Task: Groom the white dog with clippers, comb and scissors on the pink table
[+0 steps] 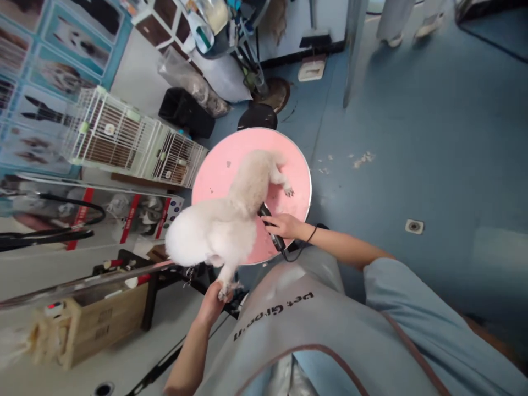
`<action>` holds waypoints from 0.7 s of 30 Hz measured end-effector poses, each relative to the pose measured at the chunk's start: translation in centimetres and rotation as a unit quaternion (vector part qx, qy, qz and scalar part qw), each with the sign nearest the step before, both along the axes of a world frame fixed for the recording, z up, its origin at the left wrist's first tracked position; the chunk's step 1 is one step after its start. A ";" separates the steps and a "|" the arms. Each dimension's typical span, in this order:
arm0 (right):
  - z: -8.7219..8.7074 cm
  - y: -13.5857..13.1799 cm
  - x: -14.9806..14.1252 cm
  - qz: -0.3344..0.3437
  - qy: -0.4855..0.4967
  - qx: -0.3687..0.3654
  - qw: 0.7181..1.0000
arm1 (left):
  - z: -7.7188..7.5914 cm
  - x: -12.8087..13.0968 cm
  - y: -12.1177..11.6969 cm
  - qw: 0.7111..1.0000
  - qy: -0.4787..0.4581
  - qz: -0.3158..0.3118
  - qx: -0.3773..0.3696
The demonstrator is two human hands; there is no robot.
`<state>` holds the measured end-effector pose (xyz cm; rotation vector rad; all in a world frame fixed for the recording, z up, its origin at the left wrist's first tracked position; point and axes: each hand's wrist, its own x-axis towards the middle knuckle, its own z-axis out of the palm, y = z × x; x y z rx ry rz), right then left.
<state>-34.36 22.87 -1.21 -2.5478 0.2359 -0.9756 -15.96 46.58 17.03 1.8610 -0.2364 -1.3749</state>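
A white fluffy dog stands on a round pink grooming table, its big round head toward the left. My left hand is closed around one of its front paws, which it holds out past the table's near edge. In my right hand is a black hair clipper, its head close against the dog's side; whether the blade touches the coat I cannot tell. A cord runs from the clipper's rear end toward my apron.
White wire cages stand left of the table, with a black bin behind. A wooden box is at lower left. Hair clumps lie on the blue floor. A person's legs show at the top right.
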 end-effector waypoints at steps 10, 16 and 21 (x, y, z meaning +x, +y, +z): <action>0.5 -7.4 -2.3 0.047 0.062 0.196 0.978 | -2.0 -2.6 -2.2 0.997 -0.008 0.074 -0.010; 3.2 -3.4 -1.9 -0.088 -0.019 0.703 0.706 | -5.0 -1.3 -1.4 0.996 -0.039 0.077 -0.012; 3.9 -2.9 -2.0 -0.173 -0.040 0.742 0.647 | -7.1 0.3 -1.1 0.992 -0.127 -0.009 0.014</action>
